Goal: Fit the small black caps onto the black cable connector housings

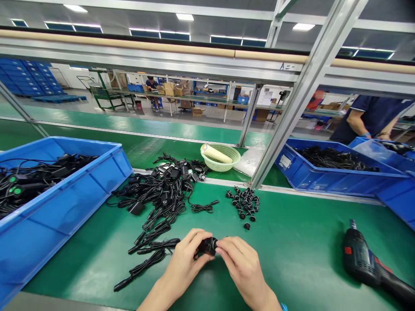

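Note:
My left hand (191,255) is wrapped round a black round part (207,246) above the green table. The fingertips of my right hand (238,261) are pinched together at the right end of that part; whatever they hold is too small to make out. A black cable runs left from my left hand toward coiled cables (152,261) on the table. Beyond my hands lies a big pile of black cables and box-shaped pieces (168,185). Small black round pieces with pins (244,203) are scattered to the right of the pile.
A blue bin (65,194) of black devices stands left. Another blue bin (337,177) with black cables is at back right, with a person behind it. A power screwdriver (366,259) lies right. A green basket (222,162) and plastic bag (251,160) sit beside a metal post.

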`<action>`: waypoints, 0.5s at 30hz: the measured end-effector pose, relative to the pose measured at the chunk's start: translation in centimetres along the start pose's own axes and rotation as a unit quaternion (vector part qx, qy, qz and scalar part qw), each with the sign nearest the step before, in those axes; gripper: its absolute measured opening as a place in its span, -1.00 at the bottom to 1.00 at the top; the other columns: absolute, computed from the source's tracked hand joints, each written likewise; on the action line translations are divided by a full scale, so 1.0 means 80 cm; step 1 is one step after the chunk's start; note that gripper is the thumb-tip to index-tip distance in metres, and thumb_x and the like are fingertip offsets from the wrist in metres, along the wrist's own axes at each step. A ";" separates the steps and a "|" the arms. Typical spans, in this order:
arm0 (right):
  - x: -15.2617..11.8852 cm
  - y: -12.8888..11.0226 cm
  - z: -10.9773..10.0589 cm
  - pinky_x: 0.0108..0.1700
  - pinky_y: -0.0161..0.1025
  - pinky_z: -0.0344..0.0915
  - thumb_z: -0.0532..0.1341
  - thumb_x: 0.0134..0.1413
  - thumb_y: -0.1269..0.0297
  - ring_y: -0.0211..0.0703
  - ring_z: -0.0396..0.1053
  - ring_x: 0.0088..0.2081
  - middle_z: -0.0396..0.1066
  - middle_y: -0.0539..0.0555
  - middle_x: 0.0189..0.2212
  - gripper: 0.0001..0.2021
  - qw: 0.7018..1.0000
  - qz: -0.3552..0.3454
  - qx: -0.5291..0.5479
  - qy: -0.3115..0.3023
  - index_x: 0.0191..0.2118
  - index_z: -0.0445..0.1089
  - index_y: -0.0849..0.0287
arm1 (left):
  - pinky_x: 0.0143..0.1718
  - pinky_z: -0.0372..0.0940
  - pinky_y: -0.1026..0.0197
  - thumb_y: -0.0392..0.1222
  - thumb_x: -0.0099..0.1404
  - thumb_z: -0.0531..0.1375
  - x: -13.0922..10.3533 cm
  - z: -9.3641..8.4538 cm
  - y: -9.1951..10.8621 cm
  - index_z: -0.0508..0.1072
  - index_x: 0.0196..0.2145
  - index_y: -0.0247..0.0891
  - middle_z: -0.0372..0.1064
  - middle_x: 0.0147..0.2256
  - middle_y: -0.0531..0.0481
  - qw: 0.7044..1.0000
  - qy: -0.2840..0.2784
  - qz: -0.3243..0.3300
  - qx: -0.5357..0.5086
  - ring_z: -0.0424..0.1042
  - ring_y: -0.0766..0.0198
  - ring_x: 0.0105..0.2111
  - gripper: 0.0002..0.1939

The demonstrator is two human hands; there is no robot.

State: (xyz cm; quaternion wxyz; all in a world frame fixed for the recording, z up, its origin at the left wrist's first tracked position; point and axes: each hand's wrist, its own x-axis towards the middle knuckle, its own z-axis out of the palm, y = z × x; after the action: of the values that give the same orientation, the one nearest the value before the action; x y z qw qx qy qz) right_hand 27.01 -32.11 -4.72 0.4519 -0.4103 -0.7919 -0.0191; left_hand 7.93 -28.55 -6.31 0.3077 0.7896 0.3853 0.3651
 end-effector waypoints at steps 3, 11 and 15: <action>0.002 0.003 -0.005 -0.22 -0.29 0.27 0.13 0.26 0.57 -0.24 0.32 -0.24 0.39 0.08 -0.22 -0.78 0.999 -0.012 0.011 -0.029 -0.04 0.33 0.20 | -0.36 0.28 0.30 -0.34 0.27 0.26 0.001 -0.002 -0.001 0.36 0.01 -0.10 0.34 -0.06 0.00 1.000 0.000 0.008 -0.002 0.35 0.30 -0.30 -0.63; 0.002 0.002 0.008 -0.35 -0.26 0.04 0.15 0.34 0.35 -0.26 0.20 -0.42 0.29 0.01 -0.47 -0.81 0.996 0.005 -0.083 0.019 -0.35 0.29 0.23 | -0.28 0.34 0.32 -0.40 0.29 0.23 -0.005 0.007 -0.001 0.34 0.02 -0.10 0.34 -0.07 -0.01 0.996 0.039 0.073 0.023 0.40 0.27 -0.18 -0.61; -0.003 0.002 0.006 -0.37 -0.29 0.02 0.06 0.41 0.24 -0.28 0.15 -0.43 0.24 -0.01 -0.49 -0.73 0.998 0.048 -0.034 -0.006 -0.36 0.27 0.21 | -0.31 0.34 0.32 -0.43 0.27 0.24 -0.006 0.007 -0.001 0.33 0.03 -0.08 0.33 -0.07 0.00 0.996 0.041 0.074 0.024 0.40 0.29 -0.22 -0.57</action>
State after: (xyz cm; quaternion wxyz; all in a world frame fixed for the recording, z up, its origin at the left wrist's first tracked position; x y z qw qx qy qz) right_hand 26.82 -31.96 -5.20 0.4335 -0.4634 -0.7726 -0.0217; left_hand 8.11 -29.04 -6.82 0.2450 0.8076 0.3464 0.4096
